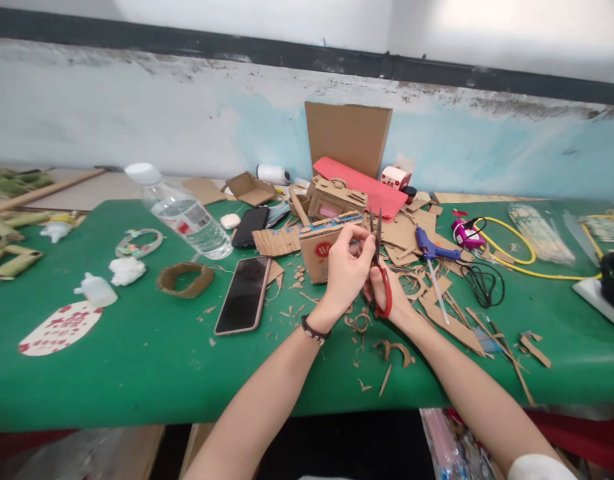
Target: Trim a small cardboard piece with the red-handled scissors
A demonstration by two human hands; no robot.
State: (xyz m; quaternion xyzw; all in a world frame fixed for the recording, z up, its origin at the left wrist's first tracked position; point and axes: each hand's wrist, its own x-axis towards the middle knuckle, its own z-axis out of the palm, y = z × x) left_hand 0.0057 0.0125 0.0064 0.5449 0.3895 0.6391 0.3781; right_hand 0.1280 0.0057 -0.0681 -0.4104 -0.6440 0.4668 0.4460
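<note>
Scissors (379, 233) are held near a box (313, 265) with a blurred red logo (322, 250).

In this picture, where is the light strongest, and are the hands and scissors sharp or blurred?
Head view: brightest at upper right, where the wall looks washed out; head view: left hand, right hand and scissors fairly sharp, without obvious motion blur.

The left hand (347, 259) hides part of the printed cardboard box (313, 264).
</note>
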